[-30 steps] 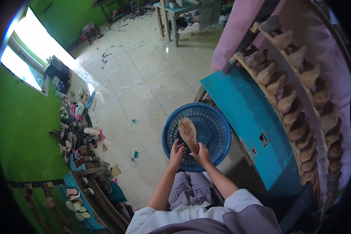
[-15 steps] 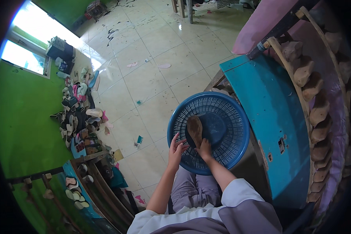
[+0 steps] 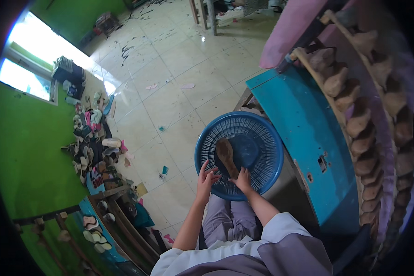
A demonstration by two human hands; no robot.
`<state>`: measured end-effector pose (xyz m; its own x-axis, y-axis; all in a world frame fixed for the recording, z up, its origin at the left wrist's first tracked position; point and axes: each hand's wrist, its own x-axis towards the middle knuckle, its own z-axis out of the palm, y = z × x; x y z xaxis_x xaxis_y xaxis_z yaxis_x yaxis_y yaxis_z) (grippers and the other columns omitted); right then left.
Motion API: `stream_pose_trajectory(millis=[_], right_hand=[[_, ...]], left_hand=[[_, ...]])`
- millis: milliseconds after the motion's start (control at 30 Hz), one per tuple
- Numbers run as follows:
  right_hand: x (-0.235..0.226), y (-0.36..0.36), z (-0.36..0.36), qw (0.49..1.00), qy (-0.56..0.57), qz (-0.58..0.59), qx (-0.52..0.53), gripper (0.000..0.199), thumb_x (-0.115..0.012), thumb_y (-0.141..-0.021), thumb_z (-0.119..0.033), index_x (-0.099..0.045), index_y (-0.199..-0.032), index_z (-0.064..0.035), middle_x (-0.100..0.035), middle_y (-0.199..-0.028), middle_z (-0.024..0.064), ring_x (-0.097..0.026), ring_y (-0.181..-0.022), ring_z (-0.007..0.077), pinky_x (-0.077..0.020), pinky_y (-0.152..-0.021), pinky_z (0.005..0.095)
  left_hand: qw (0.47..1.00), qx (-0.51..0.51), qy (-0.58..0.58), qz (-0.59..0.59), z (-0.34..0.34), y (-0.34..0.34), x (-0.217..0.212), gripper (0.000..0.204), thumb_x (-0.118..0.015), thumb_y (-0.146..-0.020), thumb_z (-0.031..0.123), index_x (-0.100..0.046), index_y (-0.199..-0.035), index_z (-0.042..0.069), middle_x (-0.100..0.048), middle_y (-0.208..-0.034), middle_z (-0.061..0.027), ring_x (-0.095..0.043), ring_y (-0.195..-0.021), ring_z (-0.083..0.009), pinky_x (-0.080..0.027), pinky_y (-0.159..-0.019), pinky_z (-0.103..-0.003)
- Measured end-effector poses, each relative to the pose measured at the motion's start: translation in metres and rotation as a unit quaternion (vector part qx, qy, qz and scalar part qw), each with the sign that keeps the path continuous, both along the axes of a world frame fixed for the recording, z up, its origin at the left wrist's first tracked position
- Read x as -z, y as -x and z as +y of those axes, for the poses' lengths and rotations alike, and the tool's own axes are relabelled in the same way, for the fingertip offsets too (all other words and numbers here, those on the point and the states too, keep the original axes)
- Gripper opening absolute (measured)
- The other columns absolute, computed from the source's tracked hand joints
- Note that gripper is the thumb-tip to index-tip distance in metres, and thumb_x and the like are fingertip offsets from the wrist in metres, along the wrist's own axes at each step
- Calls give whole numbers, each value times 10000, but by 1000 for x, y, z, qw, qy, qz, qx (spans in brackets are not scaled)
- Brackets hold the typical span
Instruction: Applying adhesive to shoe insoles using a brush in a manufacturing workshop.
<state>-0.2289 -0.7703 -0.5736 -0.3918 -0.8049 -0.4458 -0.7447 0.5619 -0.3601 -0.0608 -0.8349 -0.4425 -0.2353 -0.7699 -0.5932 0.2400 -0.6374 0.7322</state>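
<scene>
A blue plastic basket (image 3: 277, 172) with slotted sides rests over my lap. My right hand (image 3: 243, 181) reaches over its near side, closed round the narrow end of a brown shoe last (image 3: 225, 152). The last's wide end points away from me, above the basket's inside, with its sole-shaped face up. At the basket's near left rim, my left hand (image 3: 206, 180) is open, fingers spread, holding nothing. It is a little to the left of the last and apart from it.
To the right stand a turquoise wooden bench (image 3: 294, 119) and curved racks with rows of brown shoe lasts (image 3: 358, 123). A heap of sandals and shoes (image 3: 94, 138) lies along the green wall on the left. Turquoise shelving (image 3: 89, 208) with soles stands at the lower left. Scraps litter the tiled floor (image 3: 170, 110).
My view has turned a little, so the racks and the basket sit further left in it. The right hand keeps its hold on the shoe last; the left hand stays spread beside it.
</scene>
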Motion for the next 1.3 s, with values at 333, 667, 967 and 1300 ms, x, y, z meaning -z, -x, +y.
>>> stream_pose_trajectory(millis=[333,667,967,1300], right_hand=[[-119,12,49,940,303,-118,107,198,-680,-731,-150,-531,-782,-30,-552,-770,131,-547,-752,296,-441,-693,377],[-236,22,192,835,441,-4,328,147,-670,-740,-96,-556,-771,-10,-562,-743,110,-584,-696,223,-470,-649,313],[-342,-5,376,673,464,188,545,161,-670,-763,-119,-546,-758,-17,-560,-724,88,-568,-670,182,-465,-634,288],[-444,-104,571,465,414,430,654,124,-656,-752,-65,-543,-730,-19,-572,-663,76,-575,-610,171,-452,-588,273]], left_hand=[[991,124,52,23,13,28,-67,280,-486,-906,155,-470,-1176,81,-576,-872,-59,-546,-710,-99,-450,-676,-229],[889,427,141,91,95,136,-115,109,-527,-896,152,-557,-924,51,-500,-674,10,-460,-597,-60,-384,-551,-194],[711,667,91,204,289,208,-181,106,-532,-895,146,-541,-953,58,-506,-715,10,-459,-625,-53,-378,-572,-198],[529,773,21,349,533,199,-271,65,-510,-906,127,-497,-935,70,-483,-688,1,-464,-610,-64,-374,-564,-209]])
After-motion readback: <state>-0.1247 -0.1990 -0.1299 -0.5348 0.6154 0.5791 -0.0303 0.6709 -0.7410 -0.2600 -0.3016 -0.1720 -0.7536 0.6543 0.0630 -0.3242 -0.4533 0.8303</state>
